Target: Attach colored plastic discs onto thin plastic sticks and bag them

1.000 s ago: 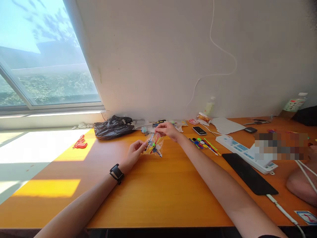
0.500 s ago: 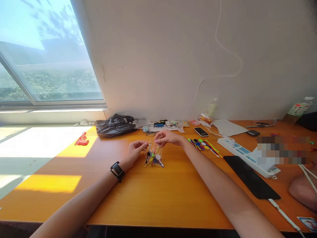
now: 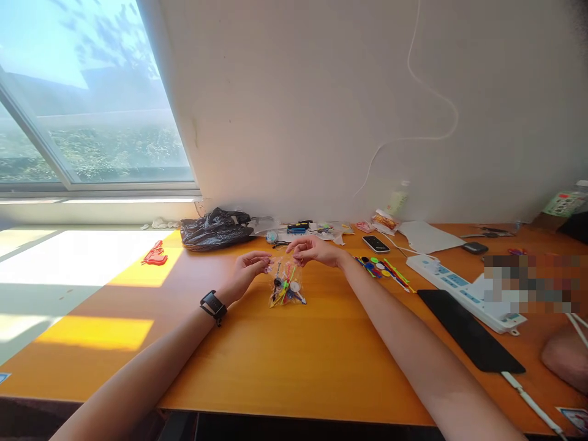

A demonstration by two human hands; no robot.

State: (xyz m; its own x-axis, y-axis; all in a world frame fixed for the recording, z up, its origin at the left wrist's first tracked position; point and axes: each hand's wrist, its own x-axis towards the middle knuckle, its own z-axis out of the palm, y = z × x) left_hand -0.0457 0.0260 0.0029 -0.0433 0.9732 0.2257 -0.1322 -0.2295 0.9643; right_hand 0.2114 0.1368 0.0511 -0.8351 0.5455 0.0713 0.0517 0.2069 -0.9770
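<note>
A small clear plastic bag (image 3: 288, 286) stands over the wooden table, with colourful sticks and round discs inside it. My left hand (image 3: 252, 267) pinches the bag's upper left edge; a dark watch is on that wrist. At the upper right edge, my right hand (image 3: 316, 250) grips the plastic between thumb and fingers. To the right of my right hand lie loose coloured discs and sticks (image 3: 379, 269). Beyond the hands, clear packets (image 3: 324, 230) with small parts rest by the wall.
A black plastic bag (image 3: 215, 229) sits at the back left, near a red toy gun (image 3: 155, 254). On the right are a white power strip (image 3: 459, 291), a black phone-like slab (image 3: 471, 331) with a cable, and a smaller black device (image 3: 375, 244). Another person's arm shows at far right.
My hands have moved slightly apart, and the bag's top is spread wider between them. The view has shifted a little.
</note>
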